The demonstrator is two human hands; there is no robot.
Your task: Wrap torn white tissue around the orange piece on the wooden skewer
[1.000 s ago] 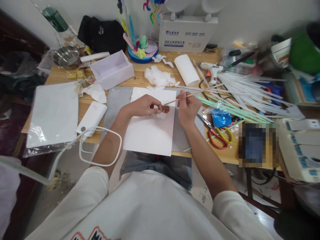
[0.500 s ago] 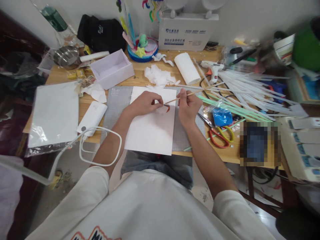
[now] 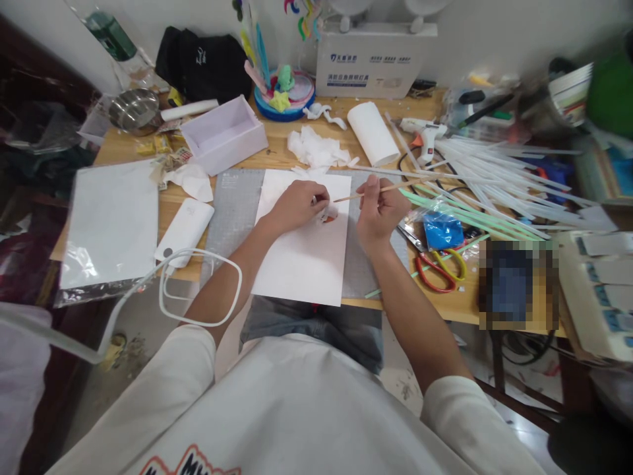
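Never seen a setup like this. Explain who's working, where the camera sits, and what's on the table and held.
There's no machine here: a person works with two bare hands, filmed by one camera worn on the head, looking forward and down. The right hand holds a thin stick; the left hand pinches a small piece, partly orange-brown, over a white sheet. Beneath lie a grey mat and wooden table. Nearby are scissors, a glue gun and an open lilac box.

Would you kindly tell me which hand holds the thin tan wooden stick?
The right hand holds the thin tan wooden stick; the left hand is only near its tip.
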